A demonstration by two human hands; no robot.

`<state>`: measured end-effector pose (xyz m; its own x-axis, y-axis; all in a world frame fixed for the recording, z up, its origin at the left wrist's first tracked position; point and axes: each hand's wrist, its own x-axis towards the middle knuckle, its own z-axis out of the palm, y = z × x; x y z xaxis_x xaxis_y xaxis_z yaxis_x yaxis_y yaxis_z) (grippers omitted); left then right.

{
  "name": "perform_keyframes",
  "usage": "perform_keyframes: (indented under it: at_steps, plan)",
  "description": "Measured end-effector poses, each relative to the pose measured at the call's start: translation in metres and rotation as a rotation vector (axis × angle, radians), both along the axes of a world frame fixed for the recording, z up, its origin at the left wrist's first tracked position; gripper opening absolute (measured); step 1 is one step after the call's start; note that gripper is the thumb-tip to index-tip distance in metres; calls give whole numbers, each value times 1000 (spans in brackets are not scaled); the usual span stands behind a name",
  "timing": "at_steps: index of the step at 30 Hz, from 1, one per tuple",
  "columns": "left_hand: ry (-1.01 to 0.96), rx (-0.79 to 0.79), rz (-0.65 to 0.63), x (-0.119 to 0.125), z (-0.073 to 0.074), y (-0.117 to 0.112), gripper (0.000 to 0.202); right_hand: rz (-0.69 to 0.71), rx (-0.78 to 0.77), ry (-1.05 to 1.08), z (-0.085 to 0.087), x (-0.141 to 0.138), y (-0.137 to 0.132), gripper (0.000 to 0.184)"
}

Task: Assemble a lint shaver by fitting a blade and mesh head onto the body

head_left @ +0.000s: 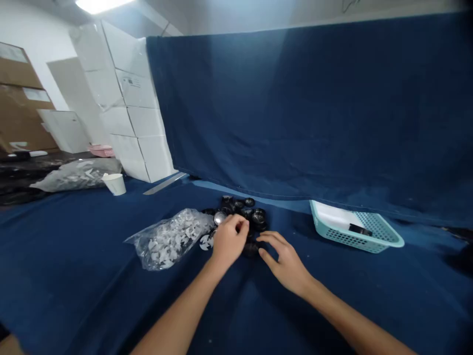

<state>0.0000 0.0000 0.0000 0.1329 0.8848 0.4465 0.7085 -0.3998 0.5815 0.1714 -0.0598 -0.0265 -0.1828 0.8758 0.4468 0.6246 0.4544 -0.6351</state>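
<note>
A pile of round black parts [258, 215] lies on the blue cloth, one of them showing a silver mesh face [219, 217]. Over the near left side of this pile is my left hand [231, 236], its fingers curled with thumb and forefinger together; whatever they may hold is hidden. My right hand [284, 259] is at the pile's right side, thumb and fingers apart, beside a dark round part [251, 249]. Left of my left hand, a clear plastic bag [173, 239] full of small white pieces lies on its side. A white cut-out disc [205, 242] rests by its edge.
A turquoise basket [347, 236] with white and black items stands at right. Behind hangs a dark blue curtain [295, 113]. White boxes [136, 118] are stacked at back left, near a metal ruler-like strip [164, 184], a white cup [115, 184] and another filled bag [79, 175].
</note>
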Motion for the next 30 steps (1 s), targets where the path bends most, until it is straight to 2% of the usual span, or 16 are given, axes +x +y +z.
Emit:
perform_keyframes:
  at_steps: [3,5,8,12,14,17,20,21,23,25,27,30]
  plan:
    - [108,16,42,-39,23,-1,17,-42,-22,-100,-19,-2,-5,33]
    - [409,-14,90,-65,28,1,28,-43,-63,-163,-28,-4,-9,38]
    - [668,-136,119,-89,21,4,44,-55,-95,-184,-36,-5,-10,41]
    - [746,-177,102,-93,6,7,39,-43,-81,-148,-39,-5,-8,29]
    - [774,-153,91,-88,5,6,33,-43,-69,-132,-39,-5,-7,22]
    - [786,-83,110,-77,11,-2,32,-59,-41,-101,-40,-5,-4,13]
    - [711,70,127,-58,18,-13,34,-95,-12,-67,-41,-6,1,10]
    - [637,132,94,-49,18,-15,35,-112,-1,-52,-42,-6,2,10]
    - [377,189,-57,-28,14,-16,33,-147,25,-11,-42,-6,6,8]
    - [93,138,-242,-4,6,-10,34,-190,53,43,-43,-4,9,7]
    - [-39,110,-333,20,-5,-1,37,-261,82,112,-44,4,10,7]
    - [-139,107,-391,46,-23,8,41,-386,111,212,-47,27,3,12]
